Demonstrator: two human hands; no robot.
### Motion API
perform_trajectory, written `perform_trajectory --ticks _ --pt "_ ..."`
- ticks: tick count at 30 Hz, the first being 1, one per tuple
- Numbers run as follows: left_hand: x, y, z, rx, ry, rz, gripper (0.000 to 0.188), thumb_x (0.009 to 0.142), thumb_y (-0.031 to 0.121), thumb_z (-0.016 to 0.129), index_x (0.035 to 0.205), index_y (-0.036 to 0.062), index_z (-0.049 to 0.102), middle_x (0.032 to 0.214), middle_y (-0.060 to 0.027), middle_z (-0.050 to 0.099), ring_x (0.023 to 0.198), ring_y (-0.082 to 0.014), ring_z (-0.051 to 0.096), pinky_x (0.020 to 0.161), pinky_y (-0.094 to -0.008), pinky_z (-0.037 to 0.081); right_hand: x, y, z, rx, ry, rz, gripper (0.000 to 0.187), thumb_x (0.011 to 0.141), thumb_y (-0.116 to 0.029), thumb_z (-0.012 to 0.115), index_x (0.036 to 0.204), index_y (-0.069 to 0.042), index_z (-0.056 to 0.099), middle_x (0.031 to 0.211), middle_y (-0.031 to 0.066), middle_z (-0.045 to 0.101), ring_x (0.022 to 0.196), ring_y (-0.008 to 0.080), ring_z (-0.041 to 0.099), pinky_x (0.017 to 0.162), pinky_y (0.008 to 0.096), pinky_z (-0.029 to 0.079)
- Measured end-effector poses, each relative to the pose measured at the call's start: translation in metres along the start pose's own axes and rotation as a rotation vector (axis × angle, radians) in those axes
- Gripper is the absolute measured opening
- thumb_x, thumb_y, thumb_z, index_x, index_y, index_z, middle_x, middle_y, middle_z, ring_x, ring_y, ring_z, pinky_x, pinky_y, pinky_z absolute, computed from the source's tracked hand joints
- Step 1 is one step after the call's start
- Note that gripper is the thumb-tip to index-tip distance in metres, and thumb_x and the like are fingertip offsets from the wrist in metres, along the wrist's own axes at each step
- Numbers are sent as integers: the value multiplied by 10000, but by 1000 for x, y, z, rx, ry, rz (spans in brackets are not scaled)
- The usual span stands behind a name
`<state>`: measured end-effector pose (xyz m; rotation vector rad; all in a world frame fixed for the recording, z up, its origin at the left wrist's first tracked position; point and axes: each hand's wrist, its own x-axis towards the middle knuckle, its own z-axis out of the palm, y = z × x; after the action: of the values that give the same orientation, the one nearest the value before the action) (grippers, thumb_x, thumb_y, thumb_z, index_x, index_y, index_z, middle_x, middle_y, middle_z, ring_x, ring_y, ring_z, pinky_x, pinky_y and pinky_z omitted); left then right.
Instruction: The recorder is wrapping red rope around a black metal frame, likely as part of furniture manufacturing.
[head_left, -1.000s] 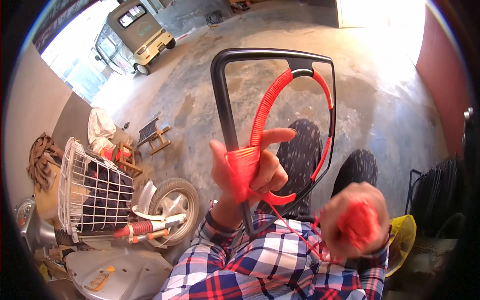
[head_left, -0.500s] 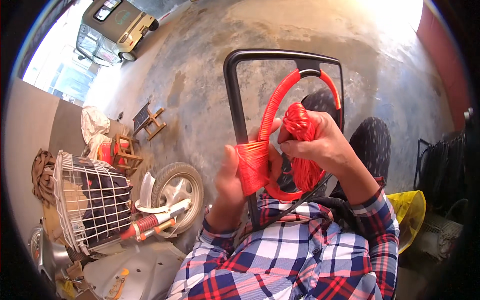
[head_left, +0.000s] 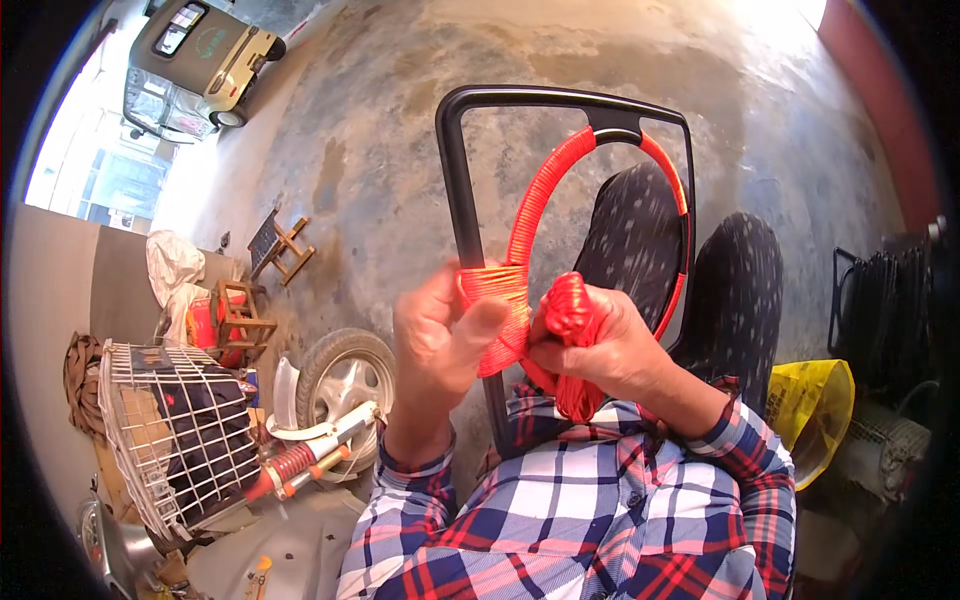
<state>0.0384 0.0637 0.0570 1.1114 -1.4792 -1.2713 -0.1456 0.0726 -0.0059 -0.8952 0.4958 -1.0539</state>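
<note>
A black rounded rectangular frame [head_left: 455,200] with a ring [head_left: 540,190] inside it stands upright before my lap. Shiny red cord is wound closely around much of the ring. On the left, a wide band of red cord wrapping [head_left: 495,300] joins the ring to the frame's side bar. My left hand [head_left: 440,330] grips this wrapped part, thumb in front and some fingers hidden behind. A looped bundle of red cord [head_left: 575,395] is clenched in my right hand [head_left: 610,345], close to the right of the band. The bundle hangs down over the ring's lower part.
At lower left stand a white wire basket [head_left: 180,430], a wheel [head_left: 345,375] and a grey panel [head_left: 300,540]. Small wooden stools [head_left: 240,320] are beyond them. A yellow bag [head_left: 810,410] and dark stacked frames [head_left: 880,310] are at right. A three-wheeled vehicle [head_left: 200,60] is parked far left.
My right hand has moved down and left with the cord bundle, nearer the wrapped band. My left hand has shifted left and up, its thumb now across the band's front.
</note>
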Motion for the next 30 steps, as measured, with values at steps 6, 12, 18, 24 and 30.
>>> perform_trajectory --ticks 6,12,18,24,30 --pt "-2 6 7 -63 46 -46 220 935 44 530 1120 -51 603 946 -66 687 829 -95 639 750 -241 504 -4 -2 -6 -100 -15 24 149 799 -5 697 931 -30 632 842 -19 634 787 60 578 738 248 494" --pt "-6 7 4 -119 -22 -67 314 899 49 502 1183 -56 588 1009 -82 689 902 -109 643 819 -252 498 -8 -5 -6 5 45 52 156 762 74 705 888 18 633 826 34 652 757 106 621 704 267 511" --pt "-9 3 7 -126 -39 -35 368 880 65 493 1216 -63 571 1035 -88 681 925 -110 633 838 -255 488 -8 -16 -12 -159 86 -18 94 793 15 678 862 -21 626 814 -11 628 754 69 579 706 249 483" --pt "-14 3 12 -158 -22 -63 381 889 80 483 1231 -69 559 1047 -95 676 932 -116 631 839 -257 485 -4 -18 -17 -216 150 -83 114 785 39 697 866 5 623 771 38 634 694 111 612 656 268 514" --pt "-14 -3 28 -231 108 -72 488 842 120 470 1268 -118 476 1045 -255 663 921 -328 695 821 -415 573 5 -16 -11 -103 175 -126 109 825 50 710 873 17 617 775 57 641 689 136 635 645 279 533"
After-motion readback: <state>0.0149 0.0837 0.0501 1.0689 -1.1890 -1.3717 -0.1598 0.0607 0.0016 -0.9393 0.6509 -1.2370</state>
